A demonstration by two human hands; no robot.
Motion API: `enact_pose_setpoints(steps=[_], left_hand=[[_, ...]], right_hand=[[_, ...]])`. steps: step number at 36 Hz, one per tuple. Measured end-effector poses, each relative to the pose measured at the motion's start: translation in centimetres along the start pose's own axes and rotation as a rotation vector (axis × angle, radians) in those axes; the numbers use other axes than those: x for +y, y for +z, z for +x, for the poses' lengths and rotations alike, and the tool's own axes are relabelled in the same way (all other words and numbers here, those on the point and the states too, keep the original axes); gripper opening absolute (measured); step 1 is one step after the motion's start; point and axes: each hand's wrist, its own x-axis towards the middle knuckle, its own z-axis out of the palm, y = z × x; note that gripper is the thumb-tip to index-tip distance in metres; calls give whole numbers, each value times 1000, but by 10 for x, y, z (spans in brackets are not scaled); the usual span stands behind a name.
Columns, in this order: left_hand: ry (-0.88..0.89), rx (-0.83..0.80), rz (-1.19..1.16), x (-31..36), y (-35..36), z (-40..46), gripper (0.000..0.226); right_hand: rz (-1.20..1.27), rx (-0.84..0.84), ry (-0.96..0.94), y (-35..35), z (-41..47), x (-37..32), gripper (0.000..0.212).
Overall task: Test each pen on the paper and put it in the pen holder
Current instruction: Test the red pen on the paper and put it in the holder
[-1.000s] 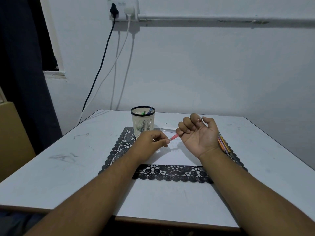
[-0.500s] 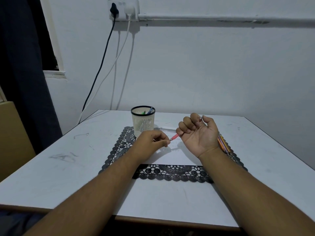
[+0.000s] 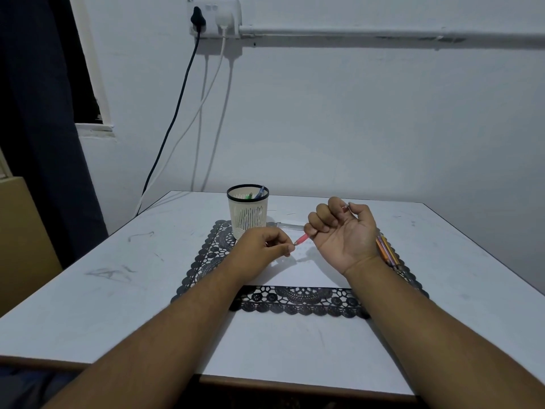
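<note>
My right hand point(image 3: 343, 231) is palm up above the white paper point(image 3: 298, 270), its fingers curled round a pink pen point(image 3: 302, 239) whose tip end points left. My left hand point(image 3: 262, 249) pinches that end of the pen between thumb and forefinger. The cream mesh pen holder point(image 3: 248, 215) with a black rim stands just behind my left hand and has a green and a blue pen in it. Several more coloured pens point(image 3: 387, 252) lie on the mat behind my right wrist.
A black lace mat point(image 3: 295, 302) lies under the paper on the white table point(image 3: 88, 305). A clear pen or cap point(image 3: 287, 225) lies beside the holder. Cables hang from a wall socket point(image 3: 213, 16) behind the table. A dark curtain is at left.
</note>
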Motion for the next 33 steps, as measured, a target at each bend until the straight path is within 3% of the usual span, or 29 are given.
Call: enact_pose_setpoints(steps=[33], left_hand=[[-3, -16, -9, -4, 1, 0, 8]], right_hand=[[-16, -16, 19, -1, 0, 0, 29]])
